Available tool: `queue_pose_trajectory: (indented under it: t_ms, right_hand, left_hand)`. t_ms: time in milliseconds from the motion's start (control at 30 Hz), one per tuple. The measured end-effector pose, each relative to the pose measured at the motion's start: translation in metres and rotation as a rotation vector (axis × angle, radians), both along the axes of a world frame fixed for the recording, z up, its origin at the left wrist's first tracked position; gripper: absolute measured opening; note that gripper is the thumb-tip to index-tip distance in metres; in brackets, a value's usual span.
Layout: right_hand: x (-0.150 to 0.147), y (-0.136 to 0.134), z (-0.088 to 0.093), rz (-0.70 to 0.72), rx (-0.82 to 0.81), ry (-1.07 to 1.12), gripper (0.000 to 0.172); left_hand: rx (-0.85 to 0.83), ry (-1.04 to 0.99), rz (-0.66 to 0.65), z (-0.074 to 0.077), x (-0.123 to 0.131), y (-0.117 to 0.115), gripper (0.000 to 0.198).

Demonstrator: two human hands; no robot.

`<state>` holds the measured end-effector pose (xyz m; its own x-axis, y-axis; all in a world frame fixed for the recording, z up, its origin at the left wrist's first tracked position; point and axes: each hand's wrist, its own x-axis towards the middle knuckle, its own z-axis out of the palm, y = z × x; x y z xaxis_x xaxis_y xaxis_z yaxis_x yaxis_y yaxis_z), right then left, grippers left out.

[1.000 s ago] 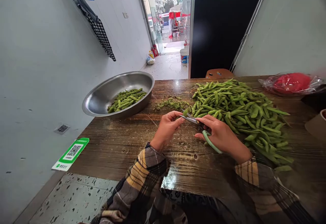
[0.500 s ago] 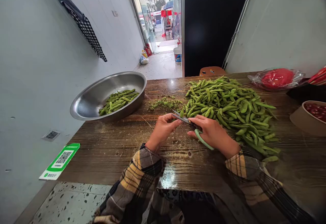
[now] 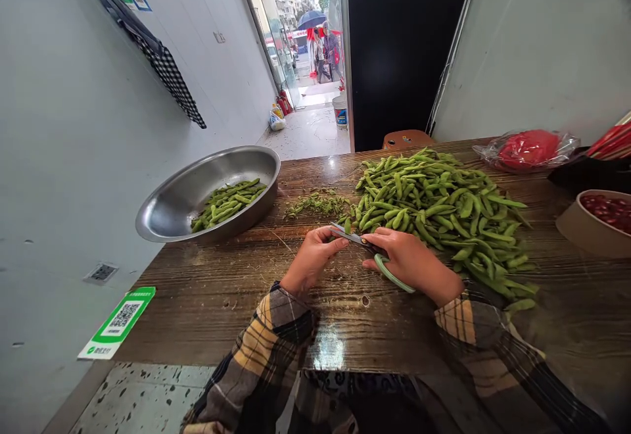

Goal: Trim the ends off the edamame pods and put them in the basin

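My right hand (image 3: 414, 260) is closed around a pair of scissors (image 3: 394, 277) with pale green handles. Their blades point left and lie right at the fingertips of my left hand (image 3: 313, 260). Thumb and forefinger of that hand are pinched together on a green soybean pod, mostly hidden by the fingers and blades. Just beyond the right hand lies a big heap of soybean pods (image 3: 438, 197). Small green trimmings (image 3: 318, 205) are scattered on the table ahead of the left hand. A steel basin (image 3: 165, 214) at the left holds more pods (image 3: 229, 204).
On the wooden table (image 3: 197, 315) a green payment-code card (image 3: 118, 322) lies at the left edge. At the right are a red item in clear plastic (image 3: 530, 150) and a tub (image 3: 584, 227) of dark red pieces. An orange-brown stool (image 3: 407, 139) stands behind.
The view has tilted and shifted slightly. Both hands stay together, with the scissor blades still at the left fingertips. People with an umbrella now show outside the doorway.
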<state>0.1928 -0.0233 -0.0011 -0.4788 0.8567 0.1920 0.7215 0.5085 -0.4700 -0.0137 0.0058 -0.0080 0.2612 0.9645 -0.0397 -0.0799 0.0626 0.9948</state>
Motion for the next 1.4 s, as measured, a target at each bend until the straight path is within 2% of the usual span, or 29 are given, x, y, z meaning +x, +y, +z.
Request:
queue_pose_trajectory:
  t_ms: [233,433,533,733,833,1167,1400]
  right_hand:
    - [-0.004,-0.002,0.0,-0.045,0.042,-0.041,0.043]
    - [-0.005,0.0,-0.002,-0.041,0.024,-0.043,0.034]
    - [-0.005,0.002,-0.005,-0.076,0.031,-0.014,0.037]
    - [-0.004,0.002,-0.007,-0.197,0.099,0.107,0.04]
    - [-0.005,0.0,-0.008,-0.175,0.1,0.104,0.042]
    - [-0.011,-0.003,-0.007,-0.092,0.068,0.086,0.05]
    - [-0.011,-0.003,-0.005,-0.072,0.065,0.075,0.042]
  left_hand:
    - [0.014,0.067,-0.041,0.004,0.003,-0.003,0.022]
    - [-0.028,0.054,-0.035,0.0,0.003,-0.003,0.025]
    - [-0.068,-0.001,-0.028,-0.001,0.001,-0.002,0.026]
    - [-0.131,-0.216,0.098,0.003,-0.004,0.003,0.031]
    - [-0.134,-0.229,0.104,0.004,-0.005,0.003,0.032]
    - [-0.072,-0.189,-0.032,-0.001,0.001,-0.002,0.029]
    - [-0.073,-0.143,-0.033,-0.001,-0.001,-0.002,0.031]
